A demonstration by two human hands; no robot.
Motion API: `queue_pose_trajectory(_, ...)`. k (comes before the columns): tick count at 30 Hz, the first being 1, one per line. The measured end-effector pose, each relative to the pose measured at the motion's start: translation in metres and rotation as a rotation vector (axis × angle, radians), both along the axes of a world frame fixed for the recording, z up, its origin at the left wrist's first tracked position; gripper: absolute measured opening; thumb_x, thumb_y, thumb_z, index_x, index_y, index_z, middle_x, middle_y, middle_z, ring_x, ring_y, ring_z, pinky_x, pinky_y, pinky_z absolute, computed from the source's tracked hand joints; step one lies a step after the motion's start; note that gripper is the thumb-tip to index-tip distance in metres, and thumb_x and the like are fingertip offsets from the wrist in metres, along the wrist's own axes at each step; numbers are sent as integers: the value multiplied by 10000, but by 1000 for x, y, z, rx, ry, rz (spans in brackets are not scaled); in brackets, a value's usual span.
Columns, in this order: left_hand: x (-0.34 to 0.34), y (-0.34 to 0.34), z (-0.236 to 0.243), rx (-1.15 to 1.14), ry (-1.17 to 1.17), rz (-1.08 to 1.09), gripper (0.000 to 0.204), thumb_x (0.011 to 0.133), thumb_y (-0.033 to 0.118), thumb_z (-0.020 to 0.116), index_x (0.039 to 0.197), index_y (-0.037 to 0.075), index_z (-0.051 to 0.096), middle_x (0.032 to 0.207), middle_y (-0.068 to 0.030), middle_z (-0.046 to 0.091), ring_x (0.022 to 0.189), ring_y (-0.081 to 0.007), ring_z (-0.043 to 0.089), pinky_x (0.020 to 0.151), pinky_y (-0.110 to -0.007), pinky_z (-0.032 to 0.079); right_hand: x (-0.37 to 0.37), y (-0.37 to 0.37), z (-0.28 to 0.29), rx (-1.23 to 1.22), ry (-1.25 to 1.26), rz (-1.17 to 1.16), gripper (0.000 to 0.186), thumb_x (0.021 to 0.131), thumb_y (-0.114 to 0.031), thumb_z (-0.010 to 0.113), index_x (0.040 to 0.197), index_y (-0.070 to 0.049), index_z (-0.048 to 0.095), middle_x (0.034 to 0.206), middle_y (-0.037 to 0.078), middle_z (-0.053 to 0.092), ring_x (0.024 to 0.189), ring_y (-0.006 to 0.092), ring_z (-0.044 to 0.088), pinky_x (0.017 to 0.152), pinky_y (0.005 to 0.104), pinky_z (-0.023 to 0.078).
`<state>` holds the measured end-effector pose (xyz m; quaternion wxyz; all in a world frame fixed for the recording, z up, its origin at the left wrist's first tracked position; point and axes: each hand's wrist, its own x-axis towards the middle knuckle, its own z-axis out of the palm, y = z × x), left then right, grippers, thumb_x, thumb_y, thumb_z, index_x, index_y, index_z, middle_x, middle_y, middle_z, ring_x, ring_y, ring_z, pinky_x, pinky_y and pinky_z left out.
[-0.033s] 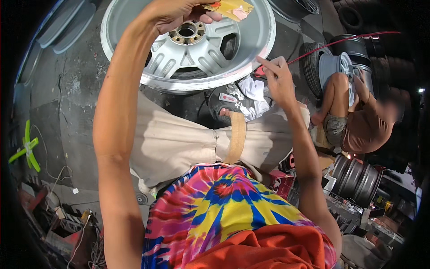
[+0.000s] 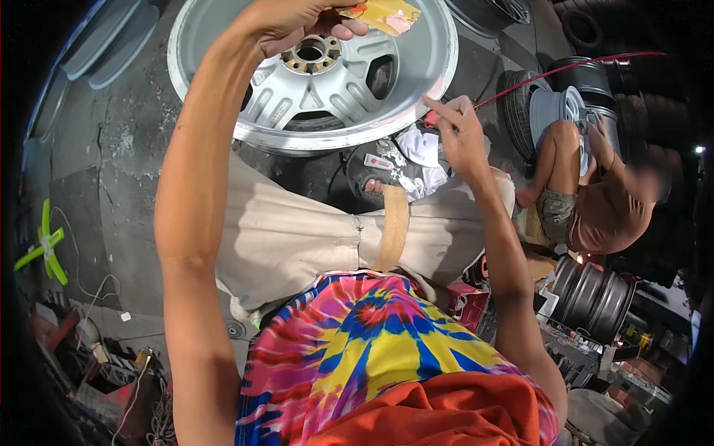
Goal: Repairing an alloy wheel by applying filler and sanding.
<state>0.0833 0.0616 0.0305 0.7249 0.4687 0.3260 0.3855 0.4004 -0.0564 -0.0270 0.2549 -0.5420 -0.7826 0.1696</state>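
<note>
A silver alloy wheel rim (image 2: 309, 132) lies face up before me, its outer lip scuffed whitish with pinkish smears on the right side. My left hand (image 2: 297, 26), partly cut off by the top edge, is closed on a yellow card (image 2: 381, 15) over the rim. Pink paste (image 2: 401, 21) sits on that card. My right hand (image 2: 462, 134) holds no tool; its index finger stretches to the rim's right inner edge, at the pinkish smear, while the other fingers are partly bent. Whether the fingertip carries paste is too small to tell.
Below the rim lie a white tube (image 2: 378, 162) and white cloth (image 2: 420, 149). To the right another person (image 2: 610, 212) sits by a grey rim (image 2: 554, 111). A red hose (image 2: 520, 80) crosses there. A green fan (image 2: 49, 241) stands left; dark rims (image 2: 595, 301) are stacked lower right.
My right index fingertip has shifted very slightly left along the rim's edge. My left hand and the yellow card stay where they were.
</note>
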Motion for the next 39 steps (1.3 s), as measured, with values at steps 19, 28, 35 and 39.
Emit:
queue_pose_trajectory(19, -2, 2, -4, 14, 0, -33, 165, 977, 145, 590, 1001, -6, 652, 761, -33, 621, 666, -144, 664, 573, -239, 547, 2, 6, 2, 155, -213, 34, 378, 859, -4, 599, 1182, -162, 719, 843, 109, 505, 789, 257, 535, 708, 381, 437)
queue_pose_trajectory(28, -3, 4, -4, 6, -13, -5, 175, 985, 151, 580, 1003, -11, 643, 789, -47, 629, 684, -158, 671, 600, -256, 571, 5, 7, -3, 182, -211, -4, 335, 869, -29, 594, 1159, -138, 722, 845, 98, 500, 812, 271, 517, 734, 390, 406)
queue_pose_trajectory(35, -3, 0, 2, 10, -3, 23, 205, 986, 149, 576, 1061, -31, 640, 831, -60, 638, 704, -170, 683, 609, -256, 577, -53, -36, -2, 174, -127, 16, 348, 832, -21, 618, 1158, -95, 716, 824, 69, 489, 813, 237, 495, 718, 361, 347)
queue_pose_trajectory(39, -5, 0, 3, 28, 14, 24, 220, 986, 151, 577, 1085, -35, 639, 855, -64, 646, 721, -171, 692, 600, -245, 579, -72, -49, -5, 130, -68, 32, 354, 820, -16, 619, 1155, -80, 717, 817, 70, 480, 812, 237, 492, 728, 359, 338)
